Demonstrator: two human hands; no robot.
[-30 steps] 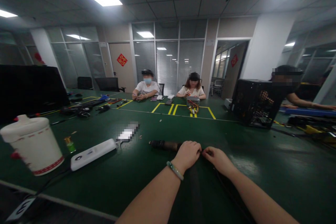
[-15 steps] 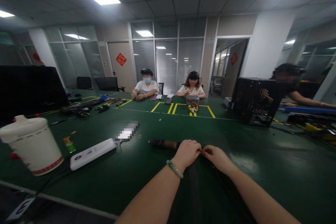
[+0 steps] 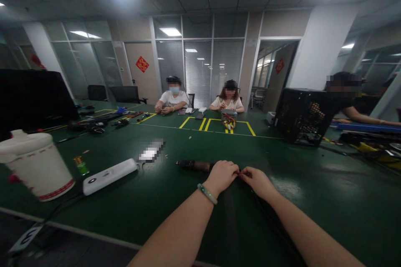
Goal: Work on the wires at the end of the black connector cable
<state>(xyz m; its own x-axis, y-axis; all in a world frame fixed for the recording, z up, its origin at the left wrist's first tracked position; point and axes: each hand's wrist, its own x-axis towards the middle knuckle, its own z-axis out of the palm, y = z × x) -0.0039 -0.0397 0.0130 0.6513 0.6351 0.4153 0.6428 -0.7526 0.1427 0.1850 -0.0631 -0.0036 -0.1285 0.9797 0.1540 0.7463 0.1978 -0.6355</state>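
Note:
A dark, slim electric screwdriver (image 3: 200, 166) lies sideways on the green table, its narrow tip pointing left. My left hand (image 3: 224, 172), with a pale green bangle (image 3: 206, 194) on its wrist, is closed over the rear part of the tool and hides it. Just to the right, my right hand (image 3: 255, 179) pinches at the tool's rear end, where a dark cord (image 3: 260, 205) comes out and trails down beside my right forearm. The fingertips of both hands almost meet. Exactly what lies between the right fingertips is hard to see.
To the left stand a white lidded cup (image 3: 39, 167), a small green bottle (image 3: 82, 166), a white power strip (image 3: 109, 177) and a phone (image 3: 152, 150). A black computer case (image 3: 297, 117) is at the right. Two people sit across the table (image 3: 175, 212); another person is far right.
The camera has tipped slightly, so the scene sits a little higher in view. Both hands stay at the rear of the screwdriver with barely any movement.

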